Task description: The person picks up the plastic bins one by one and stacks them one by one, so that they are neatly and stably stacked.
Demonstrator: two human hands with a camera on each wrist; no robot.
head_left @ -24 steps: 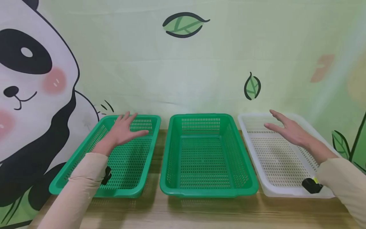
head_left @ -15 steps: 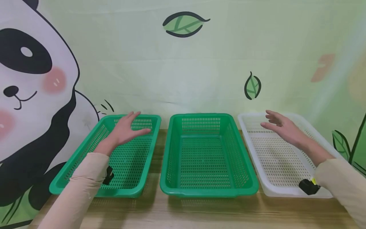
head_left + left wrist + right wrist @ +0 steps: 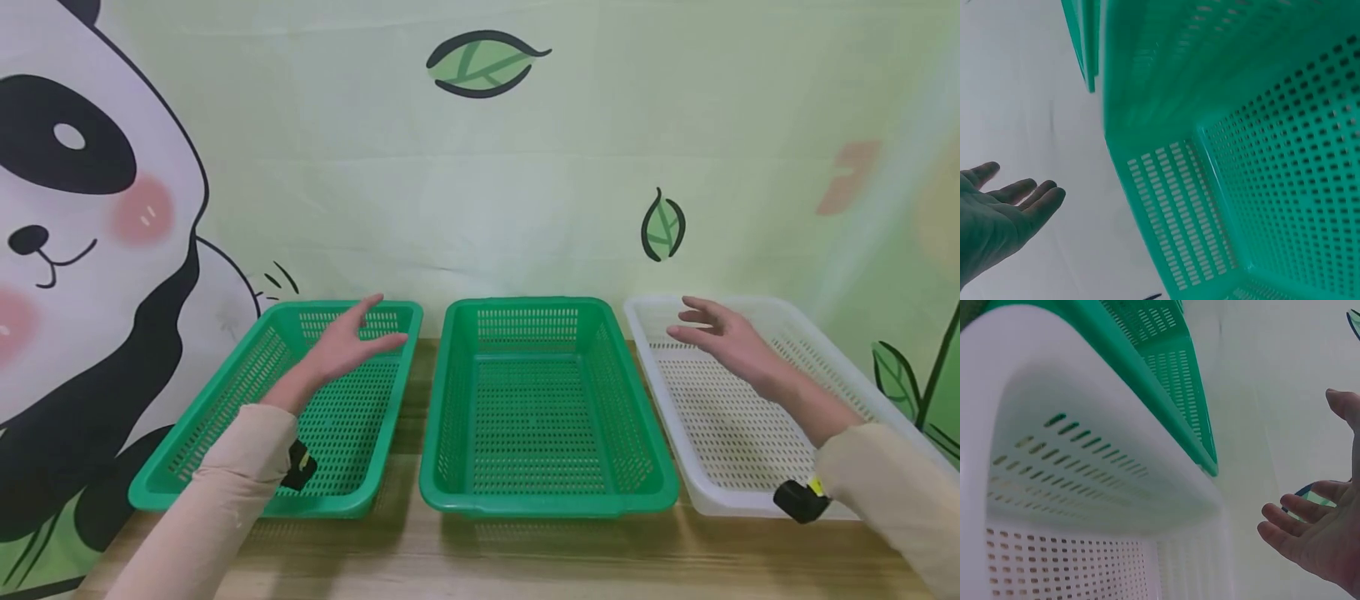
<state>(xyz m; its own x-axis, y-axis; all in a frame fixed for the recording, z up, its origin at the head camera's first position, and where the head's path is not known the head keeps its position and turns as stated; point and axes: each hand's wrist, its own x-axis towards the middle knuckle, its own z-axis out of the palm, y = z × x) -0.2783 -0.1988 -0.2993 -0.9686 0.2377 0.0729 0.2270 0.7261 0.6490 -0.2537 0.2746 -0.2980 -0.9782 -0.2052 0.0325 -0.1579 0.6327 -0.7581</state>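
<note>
My left hand [image 3: 341,346] hovers over the left green basket [image 3: 378,450], fingers extended and thumb spread toward the right. In the left wrist view that hand [image 3: 997,219] shows relaxed fingers with nothing in them, beside the perforated basket wall [image 3: 1172,212]. Over the white basket [image 3: 701,492] at the right is my right hand [image 3: 731,346], its fingers loosely bent and thumb apart. The right wrist view shows this hand [image 3: 1322,531] holding nothing, off to the side of the white rim [image 3: 1204,506].
A middle green basket [image 3: 551,504] stands between the other two on a wooden table [image 3: 495,558]. Behind them hangs a pale green backdrop [image 3: 360,183] with a printed panda [image 3: 75,250] and leaves. Black wrist cameras [image 3: 801,502] sit under both forearms.
Both hands have drifted inward toward the middle basket, the left one rightward and the right one leftward. The right fingers have bent slightly more. The baskets have stayed in place.
</note>
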